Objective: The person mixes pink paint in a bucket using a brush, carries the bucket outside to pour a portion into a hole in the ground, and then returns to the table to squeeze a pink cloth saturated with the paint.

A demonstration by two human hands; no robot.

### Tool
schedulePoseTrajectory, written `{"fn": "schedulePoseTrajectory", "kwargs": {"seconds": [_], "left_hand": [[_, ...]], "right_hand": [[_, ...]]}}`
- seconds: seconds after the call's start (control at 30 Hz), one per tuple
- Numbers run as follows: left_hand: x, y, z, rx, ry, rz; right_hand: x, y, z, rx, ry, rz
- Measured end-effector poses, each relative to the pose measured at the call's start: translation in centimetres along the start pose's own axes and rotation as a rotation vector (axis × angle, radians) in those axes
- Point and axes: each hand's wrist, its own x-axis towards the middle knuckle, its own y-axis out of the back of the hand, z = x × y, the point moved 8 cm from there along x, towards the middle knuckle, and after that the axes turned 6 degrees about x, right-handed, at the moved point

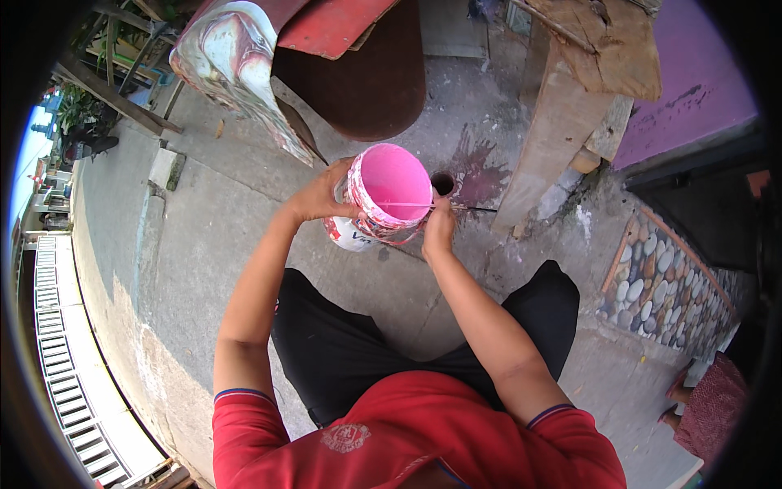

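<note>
A white plastic bucket (352,238), coated pink inside, is tilted in front of me between my knees. My left hand (330,196) grips its left side with closed fingers, the thumb near the front rim. A thin stick (395,204) lies across the bucket's mouth and extends to the right, where its end looks dark. My right hand (440,220) is closed on this stick beside the right rim. A thin handle hangs below the rim. Just behind my right hand is a dark round opening (442,182), perhaps a hole or container; I cannot tell which.
Red boards (330,28), a paint-smeared sheet (224,61) and a brown panel (350,98) lie ahead. Wooden planks (529,147) and a purple wall (684,73) are to the right, above a pebbled strip (652,285). Another person's patterned clothing (713,411) and feet show at lower right.
</note>
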Motion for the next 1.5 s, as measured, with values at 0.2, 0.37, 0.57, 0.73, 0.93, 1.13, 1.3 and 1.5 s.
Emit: {"fn": "schedulePoseTrajectory", "kwargs": {"seconds": [0.2,0.37,0.57,0.73,0.93,1.13,1.3,1.5], "left_hand": [[2.3,-0.7,-0.9,0.01,0.1,-0.105],[5.2,-1.0,-0.9,0.051,0.103,-0.161],[7.4,-1.4,-0.4,0.167,0.045,-0.148],[8.1,-1.2,1.3,0.182,0.103,-0.179],[6.1,-0.8,1.8,0.095,0.041,-0.14],[-1.4,-0.2,2.1,-0.032,-0.019,-0.021],[-9.5,0.4,4.5,-0.211,0.118,0.004],[-16.6,5.0,11.7,-0.417,0.111,0.074]], "right_hand": [[-0.9,0.5,3.3,0.092,-0.382,0.062],[-0.6,0.4,3.1,0.197,-0.431,0.035],[0.0,1.2,2.2,0.211,-0.434,0.067],[0.7,1.5,1.7,0.247,-0.451,0.077],[1.0,1.8,1.1,0.172,-0.364,0.1],[-1.9,0.0,-3.8,0.08,0.082,-0.085],[-9.1,-1.8,-10.2,-0.256,0.28,-0.233],[-18.1,-3.8,-19.7,-0.369,0.348,-0.305]]}}
